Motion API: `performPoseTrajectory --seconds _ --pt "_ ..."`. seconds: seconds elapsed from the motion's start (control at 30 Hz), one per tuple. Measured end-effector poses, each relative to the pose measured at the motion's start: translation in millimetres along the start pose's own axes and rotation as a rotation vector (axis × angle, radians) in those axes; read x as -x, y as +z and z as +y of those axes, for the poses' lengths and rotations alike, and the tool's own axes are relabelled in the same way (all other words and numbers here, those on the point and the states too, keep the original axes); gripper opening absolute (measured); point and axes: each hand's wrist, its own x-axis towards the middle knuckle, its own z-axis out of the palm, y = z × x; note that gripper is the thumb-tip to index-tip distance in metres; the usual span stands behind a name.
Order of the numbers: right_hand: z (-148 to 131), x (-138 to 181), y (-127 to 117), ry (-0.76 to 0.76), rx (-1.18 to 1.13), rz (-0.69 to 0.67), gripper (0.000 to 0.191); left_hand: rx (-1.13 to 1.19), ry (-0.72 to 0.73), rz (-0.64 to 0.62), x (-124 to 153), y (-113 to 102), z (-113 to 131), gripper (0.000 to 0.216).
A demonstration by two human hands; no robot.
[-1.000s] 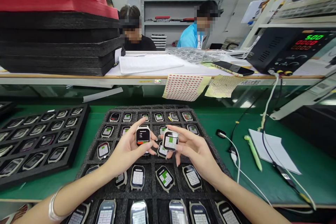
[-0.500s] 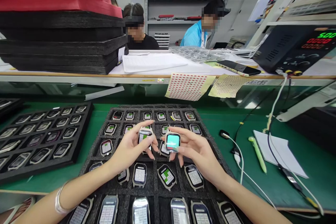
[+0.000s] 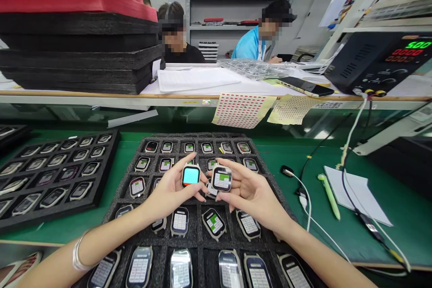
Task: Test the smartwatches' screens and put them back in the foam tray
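My left hand (image 3: 178,184) grips a smartwatch body (image 3: 191,175) with a cyan screen and a red strip along its lower edge. Close beside it, my right hand (image 3: 251,189) has its fingers closed on a second smartwatch body (image 3: 222,178), whose screen shows a white and green grid. Both watches are strapless and face up toward me. Beneath them lies a black foam tray (image 3: 199,245) with many watch bodies in its compartments, most of their screens lit with white or green grids. My hands cover some of the middle compartments.
Another foam tray of watches (image 3: 57,166) lies at left. A white cable (image 3: 310,207), green pen (image 3: 329,195) and paper (image 3: 354,193) are at right. Above is a shelf with stacked black foam (image 3: 77,67), a phone (image 3: 303,86) and a power supply (image 3: 378,65). Two people sit beyond.
The left watch's screen has turned from a white-green display to cyan and red. The right one has gone from cyan to the white-green grid. Both hands stay nearly in place.
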Motion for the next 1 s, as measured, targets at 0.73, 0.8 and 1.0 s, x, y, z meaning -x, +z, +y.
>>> performPoseTrajectory --seconds 0.73,0.8,1.0 --pt "-6 72 -115 -0.069 1.071 -0.095 0.041 -1.349 0.318 -0.351 -69 64 -53 0.028" --pt "-15 87 -112 -0.071 1.146 -0.144 0.034 -1.425 0.311 -0.340 -71 66 -62 0.024" --pt "-19 117 -93 -0.043 1.399 -0.388 0.032 -1.522 0.313 -0.358 -41 65 -73 0.026"
